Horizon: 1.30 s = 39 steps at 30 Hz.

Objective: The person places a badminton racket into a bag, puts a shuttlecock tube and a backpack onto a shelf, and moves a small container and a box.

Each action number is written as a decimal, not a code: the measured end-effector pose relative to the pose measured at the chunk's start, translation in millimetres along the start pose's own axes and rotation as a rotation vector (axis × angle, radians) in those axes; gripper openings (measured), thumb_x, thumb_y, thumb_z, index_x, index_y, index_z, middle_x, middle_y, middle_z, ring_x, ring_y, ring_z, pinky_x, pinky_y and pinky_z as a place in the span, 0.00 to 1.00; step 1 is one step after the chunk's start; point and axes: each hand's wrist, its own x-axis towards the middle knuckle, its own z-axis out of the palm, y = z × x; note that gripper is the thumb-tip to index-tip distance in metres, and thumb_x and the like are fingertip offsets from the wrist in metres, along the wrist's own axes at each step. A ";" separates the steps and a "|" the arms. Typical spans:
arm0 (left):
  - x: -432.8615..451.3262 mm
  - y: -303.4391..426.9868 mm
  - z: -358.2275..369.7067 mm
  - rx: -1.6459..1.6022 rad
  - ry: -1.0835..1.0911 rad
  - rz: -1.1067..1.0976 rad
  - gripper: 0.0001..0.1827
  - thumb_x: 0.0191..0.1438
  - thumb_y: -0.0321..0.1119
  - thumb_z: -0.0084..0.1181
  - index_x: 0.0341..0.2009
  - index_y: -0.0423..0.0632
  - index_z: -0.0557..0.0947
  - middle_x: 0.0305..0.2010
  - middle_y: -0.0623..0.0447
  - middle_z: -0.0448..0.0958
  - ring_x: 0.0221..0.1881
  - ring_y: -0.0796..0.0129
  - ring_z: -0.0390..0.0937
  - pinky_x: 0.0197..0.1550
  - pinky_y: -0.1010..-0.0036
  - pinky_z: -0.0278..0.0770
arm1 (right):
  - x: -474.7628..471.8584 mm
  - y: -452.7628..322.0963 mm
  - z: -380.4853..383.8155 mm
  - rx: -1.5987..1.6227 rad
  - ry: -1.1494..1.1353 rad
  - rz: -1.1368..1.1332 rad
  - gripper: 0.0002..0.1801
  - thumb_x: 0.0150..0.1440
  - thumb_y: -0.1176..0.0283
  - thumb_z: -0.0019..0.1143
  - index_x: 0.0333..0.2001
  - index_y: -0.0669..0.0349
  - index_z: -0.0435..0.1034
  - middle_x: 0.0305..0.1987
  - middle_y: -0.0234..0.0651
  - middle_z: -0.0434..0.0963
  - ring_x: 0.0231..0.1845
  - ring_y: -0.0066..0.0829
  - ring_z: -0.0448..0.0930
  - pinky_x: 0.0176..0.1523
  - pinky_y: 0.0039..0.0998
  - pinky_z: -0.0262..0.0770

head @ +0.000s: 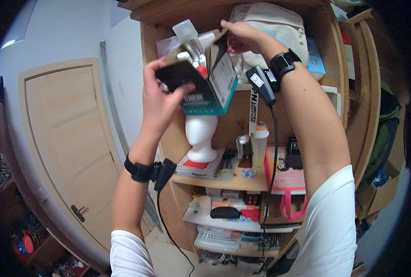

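My left hand (pixel 164 93) grips an open black-and-teal cardboard box (pixel 205 100), thumb on its dark front and fingers around the far side. The box is tilted and bears writing. Out of its top stick a clear plastic bottle (pixel 190 36), white-capped items and something with a red cap (pixel 202 71). My right hand (pixel 245 36) is at the box's back right flap, in front of a cream backpack (pixel 278 24). Its thumb is raised; whether its partly hidden fingers hold anything cannot be told. Just below the box stands a white foam mannequin head (pixel 201 135).
Wooden shelves (pixel 222 181) carry a shaker bottle (pixel 259 142), a pink-handled bag (pixel 293 207), a black case (pixel 225 212) and a white keyboard (pixel 217 240). Black cables (pixel 274 138) hang from devices strapped to both wrists. A closed wooden door (pixel 67 145) is at left.
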 end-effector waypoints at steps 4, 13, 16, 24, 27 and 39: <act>51.4 -64.7 32.3 0.284 -0.002 0.078 0.33 0.34 0.36 0.68 0.43 0.41 0.64 0.39 0.42 0.69 0.40 0.54 0.71 0.43 0.67 0.69 | 47.6 31.7 10.8 0.106 0.258 -0.123 0.31 0.52 0.35 0.34 0.25 0.52 0.66 0.19 0.22 0.62 0.17 0.19 0.57 0.23 0.16 0.53; 89.0 -139.5 85.2 0.333 -0.131 0.105 0.32 0.36 0.35 0.67 0.43 0.41 0.63 0.40 0.36 0.70 0.42 0.44 0.70 0.43 0.62 0.69 | 92.0 114.0 3.8 0.133 0.282 -0.066 0.45 0.53 0.34 0.23 0.50 0.67 0.64 0.50 0.42 0.70 0.48 0.34 0.69 0.50 0.33 0.63; 89.4 -170.2 99.5 0.443 -0.121 0.162 0.34 0.36 0.38 0.67 0.43 0.40 0.63 0.39 0.35 0.72 0.41 0.45 0.72 0.43 0.62 0.70 | 64.1 101.9 20.1 0.147 0.301 -0.116 0.43 0.54 0.36 0.26 0.50 0.68 0.64 0.48 0.41 0.71 0.46 0.33 0.70 0.50 0.32 0.63; 100.5 -206.6 108.8 0.567 -0.320 0.038 0.48 0.37 0.42 0.66 0.57 0.35 0.54 0.44 0.30 0.70 0.45 0.41 0.70 0.48 0.61 0.69 | 50.1 104.9 44.3 -1.054 0.231 0.067 0.29 0.44 0.62 0.61 0.41 0.76 0.65 0.43 0.54 0.73 0.44 0.45 0.75 0.47 0.35 0.71; 98.4 -198.8 101.5 0.553 -0.481 -0.011 0.52 0.37 0.40 0.65 0.60 0.35 0.47 0.45 0.29 0.70 0.46 0.41 0.70 0.50 0.63 0.68 | 56.3 118.3 47.4 -1.201 0.301 0.051 0.18 0.43 0.68 0.57 0.35 0.73 0.71 0.40 0.53 0.74 0.42 0.46 0.76 0.46 0.36 0.73; -73.9 -182.0 -0.9 0.074 -0.341 0.073 0.07 0.49 0.30 0.51 0.33 0.43 0.79 0.32 0.46 0.75 0.33 0.60 0.75 0.35 0.73 0.73 | 39.9 153.2 74.2 -1.073 0.873 -0.283 0.10 0.44 0.77 0.45 0.33 0.68 0.64 0.27 0.53 0.69 0.31 0.57 0.70 0.40 0.43 0.69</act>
